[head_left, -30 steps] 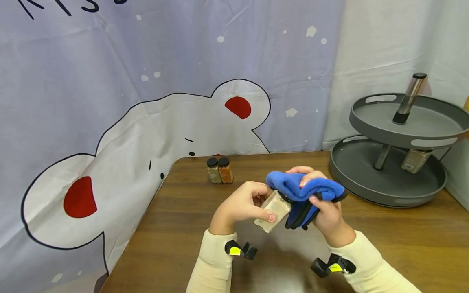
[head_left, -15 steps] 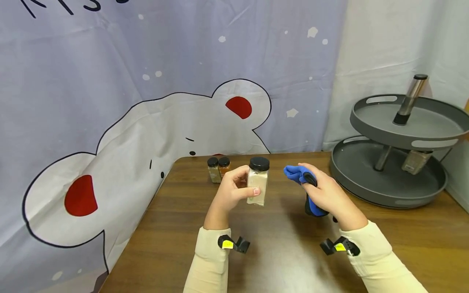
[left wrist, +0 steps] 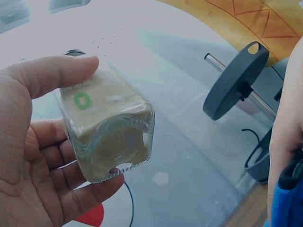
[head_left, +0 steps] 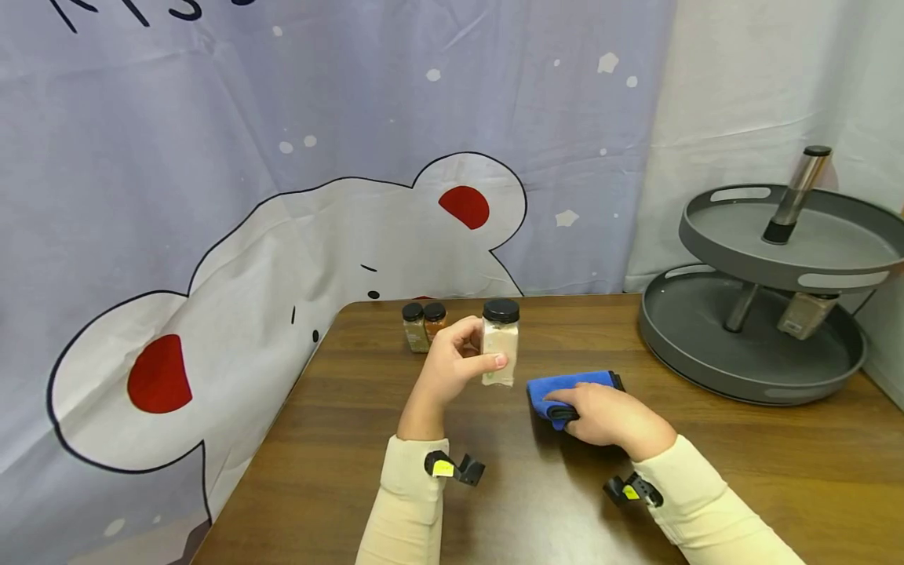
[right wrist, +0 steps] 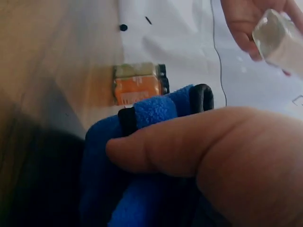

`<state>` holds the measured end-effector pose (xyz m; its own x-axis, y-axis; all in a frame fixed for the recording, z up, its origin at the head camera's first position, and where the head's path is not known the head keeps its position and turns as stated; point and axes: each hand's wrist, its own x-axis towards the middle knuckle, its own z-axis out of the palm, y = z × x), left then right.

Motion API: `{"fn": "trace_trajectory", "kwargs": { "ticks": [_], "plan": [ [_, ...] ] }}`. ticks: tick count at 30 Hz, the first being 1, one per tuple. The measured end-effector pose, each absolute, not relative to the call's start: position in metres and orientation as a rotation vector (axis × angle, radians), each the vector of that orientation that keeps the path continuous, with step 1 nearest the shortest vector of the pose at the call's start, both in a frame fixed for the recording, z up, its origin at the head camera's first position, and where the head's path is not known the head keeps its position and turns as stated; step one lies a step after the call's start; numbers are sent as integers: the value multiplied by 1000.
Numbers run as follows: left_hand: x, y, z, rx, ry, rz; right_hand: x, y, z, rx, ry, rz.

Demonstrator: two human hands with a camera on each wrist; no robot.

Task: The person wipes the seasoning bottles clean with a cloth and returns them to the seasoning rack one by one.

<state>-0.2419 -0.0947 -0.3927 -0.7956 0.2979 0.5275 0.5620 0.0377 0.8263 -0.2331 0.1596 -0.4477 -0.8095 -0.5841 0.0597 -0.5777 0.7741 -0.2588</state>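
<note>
My left hand (head_left: 452,365) grips a square clear spice jar (head_left: 500,349) of pale powder, upright and above the table. Its black lid is on, and the left wrist view shows the glass base of the jar (left wrist: 118,142) with fingers behind it and the thumb in front. To the right, my right hand (head_left: 610,416) holds a folded blue cloth (head_left: 565,384) with black edging, low over the table. In the right wrist view my thumb lies across the cloth (right wrist: 151,111); the other fingers are hidden.
Two black-lidded spice jars, one greenish (head_left: 415,333) and one orange (head_left: 435,320), stand together at the back of the wooden table (head_left: 353,471). A two-tier grey round rack (head_left: 749,369) stands at the right, with another jar (head_left: 805,315) on its lower tier. A printed curtain (head_left: 339,102) hangs behind.
The cloth has come away from the jar; my right hand has carried it right, then lowered it toward the table. My left hand has turned the jar upright and still holds it.
</note>
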Motion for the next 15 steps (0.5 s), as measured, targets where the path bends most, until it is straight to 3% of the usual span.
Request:
{"fn": "trace_trajectory", "kwargs": {
  "ticks": [10, 15],
  "plan": [
    [-245, -87, -401, -801, -2170, -1813, -217, 153, -447, -929, 2761, -443],
    [-244, -86, -404, -757, -2180, -1803, -224, 161, -432, -1083, 2676, -778]
  ]
}}
